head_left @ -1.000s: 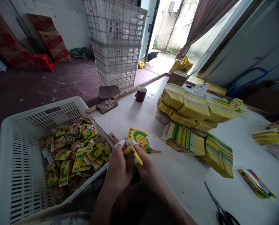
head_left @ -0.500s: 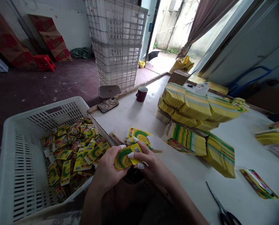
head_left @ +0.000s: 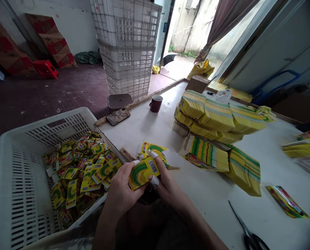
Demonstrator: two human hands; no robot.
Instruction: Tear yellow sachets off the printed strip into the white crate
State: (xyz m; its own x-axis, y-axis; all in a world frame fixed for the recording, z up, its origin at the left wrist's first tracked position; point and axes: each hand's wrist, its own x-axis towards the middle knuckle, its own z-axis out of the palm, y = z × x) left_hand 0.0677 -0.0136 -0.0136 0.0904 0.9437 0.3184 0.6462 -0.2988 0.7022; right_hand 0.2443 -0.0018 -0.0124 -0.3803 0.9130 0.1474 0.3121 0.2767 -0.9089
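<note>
A small yellow and green folded box (head_left: 144,172) with a barcode sits between both hands at the table's near edge. My left hand (head_left: 122,190) grips its left side, fingers curled round it. My right hand (head_left: 163,181) pinches its right end, with white finger cots on the fingertips. Just beyond the hands lies a small pile of flat yellow and green cartons (head_left: 153,151) on the white table (head_left: 209,194).
A white plastic crate (head_left: 11,173) at the left holds several folded boxes (head_left: 82,166). Big stacks of flat cartons (head_left: 217,121) fill the table's middle. Scissors (head_left: 246,229), a loose packet (head_left: 286,201), a mug (head_left: 155,103) and a phone (head_left: 117,116) also lie there. Stacked crates (head_left: 129,45) stand behind.
The flat carton held edge-on a second ago has been turned and shaped into a box between both hands. It now shows its barcode face, tilted up to the right.
</note>
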